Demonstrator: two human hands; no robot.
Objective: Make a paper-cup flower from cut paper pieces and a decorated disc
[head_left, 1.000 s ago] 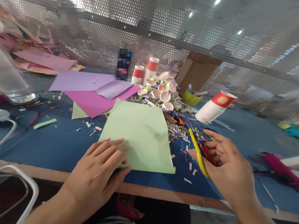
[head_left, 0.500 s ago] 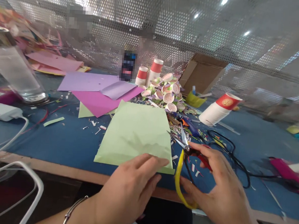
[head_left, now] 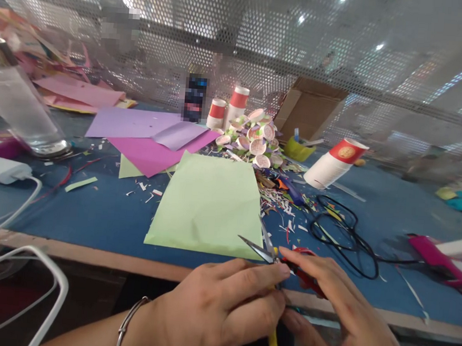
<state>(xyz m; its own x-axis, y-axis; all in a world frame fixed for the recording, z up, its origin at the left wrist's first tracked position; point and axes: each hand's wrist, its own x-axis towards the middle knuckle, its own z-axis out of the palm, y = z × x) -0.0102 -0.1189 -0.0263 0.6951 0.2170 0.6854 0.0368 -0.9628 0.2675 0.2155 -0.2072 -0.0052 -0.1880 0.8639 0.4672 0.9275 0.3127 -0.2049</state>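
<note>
Close to the table's front edge, both hands meet on a pair of scissors with red and yellow handles. Its pointed blades are spread apart and aim up and left, over the lower right corner of a pale green paper sheet. My right hand grips the scissors from the right, by the red handle. My left hand closes over the pivot and the yellow handle, partly hiding both. The green sheet lies flat, with a narrow fold along its near edge.
Beyond the sheet are purple paper, magenta paper and a heap of cut cup pieces. Paper scraps and a black cord lie right of it. Stacked paper cups tilt at right; a glass stands left.
The scissors have come down toward the table edge and turned slightly left. My left hand has moved right, off the green sheet, and taken hold of the scissors beside my right hand.
</note>
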